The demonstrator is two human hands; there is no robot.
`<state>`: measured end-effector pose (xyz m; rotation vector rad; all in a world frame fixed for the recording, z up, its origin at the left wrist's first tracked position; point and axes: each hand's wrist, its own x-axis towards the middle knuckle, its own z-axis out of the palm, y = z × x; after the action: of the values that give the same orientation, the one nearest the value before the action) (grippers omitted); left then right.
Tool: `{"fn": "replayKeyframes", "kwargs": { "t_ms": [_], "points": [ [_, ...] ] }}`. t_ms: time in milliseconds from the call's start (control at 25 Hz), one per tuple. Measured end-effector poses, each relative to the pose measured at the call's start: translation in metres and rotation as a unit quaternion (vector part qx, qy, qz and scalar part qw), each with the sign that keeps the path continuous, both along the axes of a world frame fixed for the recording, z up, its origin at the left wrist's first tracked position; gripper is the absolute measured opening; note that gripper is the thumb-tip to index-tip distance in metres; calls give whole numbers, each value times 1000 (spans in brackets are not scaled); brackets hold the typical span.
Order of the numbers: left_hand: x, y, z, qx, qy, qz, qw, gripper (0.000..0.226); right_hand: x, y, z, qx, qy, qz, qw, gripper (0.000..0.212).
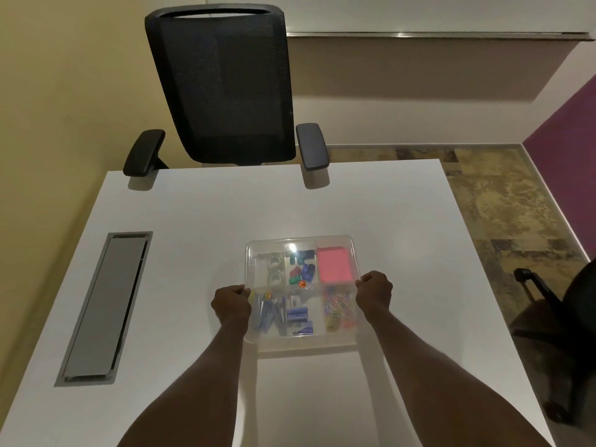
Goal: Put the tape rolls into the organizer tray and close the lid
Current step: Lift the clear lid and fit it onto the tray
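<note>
Sitting on a white worktop (200,221), a clear plastic organizer tray (301,339) lies near the front edge, a little right of centre, with a transparent lid (300,241) resting over it. Through the lid, six compartments show. The far left compartment holds the clear tape rolls (274,269), lined up one behind another. The far middle compartment holds small blue and green clips (301,267), and the far right holds a pink pad of sticky notes (334,264). In the near row, the left compartment holds blue staplers and similar tools (269,312), the middle holds small blue boxes (298,317), and the right holds a heap of coloured paper clips (337,311). The left hand (230,303) meets the tray's left edge about midway along, its fingers curled into a closed grip pinching the rim of the lid. The right hand (374,291) does the same at the right edge, fingers curled tight on the rim. Both bare forearms reach in from the bottom of the view. To the left, set into the worktop, is a long grey cable hatch (103,304). Beyond the far edge stands a black mesh office chair (225,88). A second dark chair (567,321) sits at the right, on a mottled brown floor (503,201).
</note>
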<state>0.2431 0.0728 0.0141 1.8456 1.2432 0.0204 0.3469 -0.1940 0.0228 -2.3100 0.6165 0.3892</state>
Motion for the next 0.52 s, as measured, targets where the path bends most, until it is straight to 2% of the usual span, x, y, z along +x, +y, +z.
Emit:
{"fn": "replayKeyframes", "kwargs": {
  "t_ms": [120, 280, 400, 520],
  "points": [
    [2, -6, 2, 9, 8, -2, 1000, 13, -5, 0, 2, -9, 2, 12, 1000, 18],
    [27, -10, 9, 66, 24, -94, 993, 53, 1, 8, 6, -96, -65, 142, 983, 36],
    [58, -8, 12, 127, 17, -203, 971, 64, 23, 20, 8, -127, -91, 245, 957, 50],
    [84, -2, 8, 166, 55, -302, 937, 72, 48, 27, 8, -115, -64, 311, 941, 70]
  ]
}}
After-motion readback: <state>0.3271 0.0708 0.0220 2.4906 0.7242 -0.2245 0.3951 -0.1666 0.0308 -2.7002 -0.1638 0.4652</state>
